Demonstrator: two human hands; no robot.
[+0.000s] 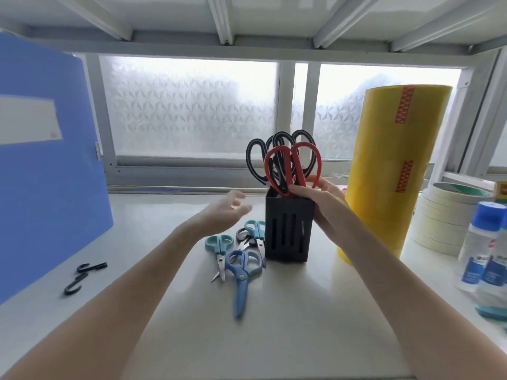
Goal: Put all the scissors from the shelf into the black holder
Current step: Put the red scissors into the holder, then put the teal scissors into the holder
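Observation:
The black holder (288,231) stands upright on the white shelf (288,311). Two black-handled scissors (253,160) and a red-handled pair (295,165) stick out of its top. My right hand (321,198) pinches the red scissors just below the handle loops, at the holder's rim. My left hand (225,212) hovers open, slightly blurred, left of the holder and above the loose scissors. On the shelf left of the holder lie a blue pair (242,272), two teal pairs (219,246) (256,231) and a grey-handled pair (241,234), partly overlapping.
A blue folder (46,165) leans at the left, with two black hooks (82,275) in front of it. Right of the holder stands a tall yellow tape stack (389,165), then cream tape rolls (441,220) and blue-capped bottles (482,248). A frosted window is behind.

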